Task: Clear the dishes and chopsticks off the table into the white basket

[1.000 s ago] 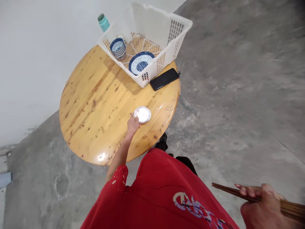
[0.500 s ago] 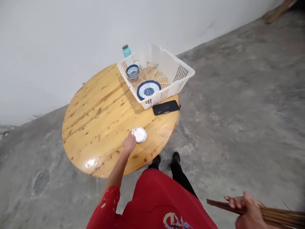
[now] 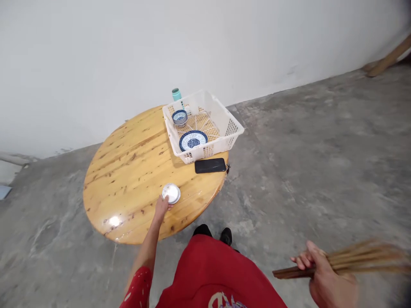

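Note:
My left hand [image 3: 161,205] reaches out to a small white saucer [image 3: 171,192] on the round wooden table [image 3: 128,171], fingers on its near rim. Down at the lower right, away from the table, my right hand [image 3: 324,278] grips a bundle of brown chopsticks [image 3: 353,259], which look blurred. A white plastic basket [image 3: 224,122] stands at the table's far right with a stack of blue-patterned bowls [image 3: 179,116] and a blue-patterned plate [image 3: 192,139] in it.
A black phone [image 3: 210,165] lies on the table just in front of the basket. A teal bottle [image 3: 176,94] stands behind the basket by the white wall. Bare concrete floor surrounds the table. A wooden plank [image 3: 385,62] leans at the far right.
The view has pulled back and tilted up, so the table looks farther away. My left hand stays at the saucer. My right hand has swung the chopsticks, now blurred.

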Demonstrator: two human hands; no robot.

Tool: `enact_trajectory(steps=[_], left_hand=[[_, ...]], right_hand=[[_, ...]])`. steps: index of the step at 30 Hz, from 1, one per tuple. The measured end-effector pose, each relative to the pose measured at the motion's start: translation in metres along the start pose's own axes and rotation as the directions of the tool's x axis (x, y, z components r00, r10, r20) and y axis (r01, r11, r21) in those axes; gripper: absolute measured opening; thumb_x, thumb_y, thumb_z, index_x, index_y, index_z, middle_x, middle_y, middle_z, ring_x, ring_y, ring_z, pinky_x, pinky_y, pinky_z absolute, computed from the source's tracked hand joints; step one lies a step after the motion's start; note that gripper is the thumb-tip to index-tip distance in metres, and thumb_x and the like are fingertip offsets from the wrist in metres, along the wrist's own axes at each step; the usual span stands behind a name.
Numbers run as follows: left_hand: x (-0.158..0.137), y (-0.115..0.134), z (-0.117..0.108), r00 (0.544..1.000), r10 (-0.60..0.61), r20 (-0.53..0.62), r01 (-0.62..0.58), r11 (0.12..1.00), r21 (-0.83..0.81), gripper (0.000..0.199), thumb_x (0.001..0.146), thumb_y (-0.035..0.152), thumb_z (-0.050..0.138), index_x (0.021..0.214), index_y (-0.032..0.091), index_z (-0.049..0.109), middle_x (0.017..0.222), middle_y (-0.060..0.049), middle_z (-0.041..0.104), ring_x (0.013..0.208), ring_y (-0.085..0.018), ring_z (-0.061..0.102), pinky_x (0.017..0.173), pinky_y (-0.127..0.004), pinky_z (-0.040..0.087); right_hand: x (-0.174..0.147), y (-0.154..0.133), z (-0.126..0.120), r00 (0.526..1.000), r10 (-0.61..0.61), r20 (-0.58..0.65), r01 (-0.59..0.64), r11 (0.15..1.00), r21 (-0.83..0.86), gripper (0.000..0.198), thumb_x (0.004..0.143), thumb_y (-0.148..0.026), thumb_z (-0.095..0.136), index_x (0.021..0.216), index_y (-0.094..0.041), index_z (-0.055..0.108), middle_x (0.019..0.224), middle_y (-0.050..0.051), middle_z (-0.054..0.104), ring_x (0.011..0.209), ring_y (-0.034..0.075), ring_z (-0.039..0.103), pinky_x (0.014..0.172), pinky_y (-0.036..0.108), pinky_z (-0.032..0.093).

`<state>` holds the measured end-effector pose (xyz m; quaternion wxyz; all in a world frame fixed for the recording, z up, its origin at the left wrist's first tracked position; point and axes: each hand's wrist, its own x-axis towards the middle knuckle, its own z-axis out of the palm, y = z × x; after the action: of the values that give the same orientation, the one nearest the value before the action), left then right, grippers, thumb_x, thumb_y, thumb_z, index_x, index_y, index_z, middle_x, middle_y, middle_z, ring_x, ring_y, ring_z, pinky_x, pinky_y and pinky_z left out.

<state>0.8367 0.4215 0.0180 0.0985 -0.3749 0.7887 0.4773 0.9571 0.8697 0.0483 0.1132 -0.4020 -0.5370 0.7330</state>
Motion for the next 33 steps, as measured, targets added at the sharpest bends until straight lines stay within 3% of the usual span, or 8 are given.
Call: enact_trajectory(steps=[3,5,9,15,19,23,26,33], left_hand=[[-0.007,-0.002,0.003,0.995,-0.083,0.056,0.093,0.977,-0.194,0.032,0.103,0.028,0.049,0.132,0.014,0.051,0.100,-0.011,0.076,0.067,-0.017,0.075,0.059,-0.024,0.056],[-0.010,0.000,0.002,0.991,-0.114,0.070,0.129,0.952,-0.276,0.037,0.102,0.027,0.054,0.137,0.015,0.050,0.097,-0.008,0.076,0.066,-0.017,0.075,0.060,-0.024,0.058],[-0.012,0.004,-0.001,0.990,-0.099,0.104,0.131,0.917,-0.376,0.043,0.099,0.023,0.059,0.141,0.014,0.051,0.096,-0.008,0.076,0.062,-0.015,0.073,0.060,-0.024,0.058],[-0.003,-0.006,-0.006,0.978,-0.120,0.169,0.182,0.891,-0.417,0.053,0.096,0.025,0.062,0.145,0.011,0.050,0.091,-0.010,0.074,0.063,-0.017,0.073,0.057,-0.025,0.059],[0.003,-0.009,-0.007,0.969,-0.143,0.199,0.216,0.880,-0.423,0.055,0.095,0.026,0.064,0.147,0.014,0.049,0.103,-0.012,0.075,0.063,-0.017,0.073,0.056,-0.024,0.058],[0.012,-0.009,-0.006,0.960,-0.182,0.213,0.255,0.884,-0.393,0.057,0.094,0.026,0.068,0.147,0.014,0.050,0.107,-0.014,0.074,0.060,-0.017,0.073,0.052,-0.025,0.057],[0.016,-0.010,-0.005,0.958,-0.195,0.211,0.265,0.882,-0.390,0.057,0.091,0.028,0.074,0.142,0.013,0.054,0.110,-0.016,0.074,0.060,-0.017,0.072,0.051,-0.027,0.058],[0.016,-0.013,-0.006,0.962,-0.172,0.210,0.244,0.889,-0.387,0.051,0.087,0.032,0.076,0.132,0.013,0.060,0.109,-0.013,0.074,0.075,-0.019,0.073,0.053,-0.024,0.059]], right_hand=[[0.023,-0.034,0.031,0.959,0.214,0.186,-0.200,0.976,-0.088,0.065,0.048,-0.060,0.093,0.056,-0.021,0.042,0.046,-0.010,0.036,0.039,0.006,0.037,0.046,0.025,0.052],[0.032,-0.058,0.057,0.913,0.273,0.303,-0.235,0.959,-0.157,0.066,0.050,-0.061,0.093,0.057,-0.021,0.042,0.046,-0.010,0.035,0.039,0.006,0.035,0.046,0.024,0.050],[0.041,-0.104,0.115,0.870,0.273,0.409,-0.182,0.951,-0.249,0.064,0.051,-0.060,0.094,0.060,-0.021,0.045,0.047,-0.010,0.036,0.040,0.005,0.033,0.043,0.022,0.046],[0.052,-0.167,0.200,0.828,0.333,0.452,-0.167,0.915,-0.368,0.059,0.043,-0.054,0.098,0.063,-0.020,0.055,0.051,-0.008,0.038,0.040,0.005,0.033,0.038,0.021,0.043],[0.065,-0.201,0.263,0.804,0.355,0.478,-0.116,0.881,-0.459,0.051,0.045,-0.045,0.098,0.065,-0.018,0.059,0.053,-0.008,0.037,0.042,0.004,0.032,0.035,0.019,0.039],[0.074,-0.221,0.329,0.735,0.315,0.600,0.024,0.873,-0.488,0.027,0.078,-0.031,0.078,0.068,-0.018,0.056,0.057,-0.006,0.040,0.043,0.005,0.034,0.039,0.019,0.042],[0.082,-0.230,0.373,0.700,0.306,0.645,0.069,0.870,-0.488,0.019,0.090,-0.018,0.061,0.071,-0.017,0.054,0.061,-0.003,0.044,0.046,0.007,0.039,0.042,0.020,0.044],[0.146,-0.217,0.457,0.753,0.261,0.604,0.164,0.814,-0.556,0.024,0.093,-0.007,0.057,0.072,-0.018,0.052,0.061,-0.001,0.050,0.050,0.010,0.047,0.052,0.025,0.049]])
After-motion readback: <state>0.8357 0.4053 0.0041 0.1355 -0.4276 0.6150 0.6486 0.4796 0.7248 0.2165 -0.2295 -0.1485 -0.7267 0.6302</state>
